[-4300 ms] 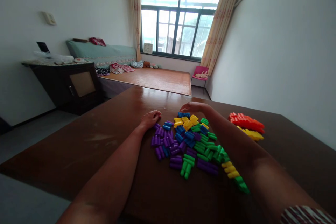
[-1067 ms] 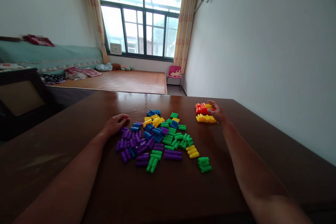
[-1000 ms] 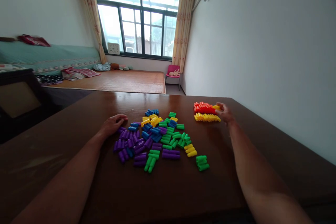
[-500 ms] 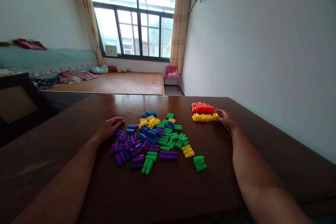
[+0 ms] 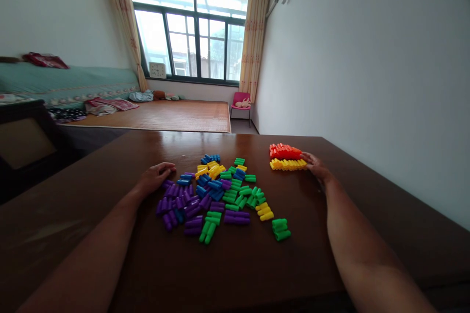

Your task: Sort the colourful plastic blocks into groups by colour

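Note:
My left hand (image 5: pixel 158 176) rests on the brown table left of the pile, fingers loosely apart and holding nothing. Purple pieces (image 5: pixel 183 200) lie nearest to it, with blue pieces (image 5: pixel 211 186), yellow pieces (image 5: pixel 211 171) and green pieces (image 5: pixel 238 193) mixed in to the right. At the right, my right hand (image 5: pixel 316 165) touches the right end of a yellow row (image 5: pixel 288 165) with its fingertips; its fingers are slightly spread. Just behind that row sits a red-orange row (image 5: pixel 285 151). A small green group (image 5: pixel 281 229) lies nearer the front.
The brown table (image 5: pixel 293 274) reaches close to a white wall on the right. Beyond its far edge are a low bed (image 5: pixel 176 115) with cloths, and a pink chair (image 5: pixel 241 100) holding a doll. A dark cabinet (image 5: pixel 29 132) stands at the left.
The whole view has shifted slightly, moving the scene a little to the right. Both hands and the pieces otherwise keep their places.

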Motion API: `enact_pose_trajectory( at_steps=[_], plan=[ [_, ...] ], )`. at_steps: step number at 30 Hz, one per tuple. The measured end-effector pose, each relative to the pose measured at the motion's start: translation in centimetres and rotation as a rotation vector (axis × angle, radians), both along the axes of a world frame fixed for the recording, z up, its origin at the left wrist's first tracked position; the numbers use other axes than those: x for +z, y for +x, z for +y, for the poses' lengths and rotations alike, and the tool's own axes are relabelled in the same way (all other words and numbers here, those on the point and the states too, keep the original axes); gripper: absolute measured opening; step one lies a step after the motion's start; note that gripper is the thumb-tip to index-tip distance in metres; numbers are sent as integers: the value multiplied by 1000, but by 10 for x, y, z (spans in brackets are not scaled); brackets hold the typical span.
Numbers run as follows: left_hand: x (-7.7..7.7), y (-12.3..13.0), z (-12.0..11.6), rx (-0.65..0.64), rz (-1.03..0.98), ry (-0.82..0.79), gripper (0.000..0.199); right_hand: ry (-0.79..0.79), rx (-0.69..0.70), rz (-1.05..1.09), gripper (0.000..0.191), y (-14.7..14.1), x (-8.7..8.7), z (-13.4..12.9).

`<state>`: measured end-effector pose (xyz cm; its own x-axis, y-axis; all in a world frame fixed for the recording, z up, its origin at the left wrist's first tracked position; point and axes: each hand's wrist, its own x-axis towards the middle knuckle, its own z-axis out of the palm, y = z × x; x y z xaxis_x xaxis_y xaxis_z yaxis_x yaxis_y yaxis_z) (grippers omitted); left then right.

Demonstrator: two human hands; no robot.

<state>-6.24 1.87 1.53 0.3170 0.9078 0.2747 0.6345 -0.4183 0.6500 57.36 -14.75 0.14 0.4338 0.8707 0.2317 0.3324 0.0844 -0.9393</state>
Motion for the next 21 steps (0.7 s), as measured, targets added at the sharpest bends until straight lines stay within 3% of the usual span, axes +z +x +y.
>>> enact_pose_trajectory(
  at_steps=[4, 6, 9, 11, 13, 15, 18, 21],
  plan=[
    [3, 1, -3, 20, 9, -3, 54, 18, -56, -38, 56, 0, 0, -1],
    [2, 1, -3, 26, 21, 3, 51, 63, -175, -95, 53, 1, 3, 0],
    [-3, 0, 0, 16, 37, 28, 46, 196, -395, -224, 46, -8, 19, 6],
    [-6, 0, 1, 17, 42, 45, 43, 267, -394, -310, 41, -33, 36, 14],
    [-7, 0, 0, 25, 43, 54, 41, 280, -236, -391, 35, -76, 50, 24],
    [-6, 1, -1, 23, 38, 50, 39, 243, 14, -477, 30, -134, 59, 35],
    [-3, 3, -5, 23, 24, 29, 35, 185, 445, -686, 26, -223, 60, 51],
    [-3, 4, -6, 43, 12, 25, 32, 197, 692, -925, 30, -286, 57, 68]
  ],
)
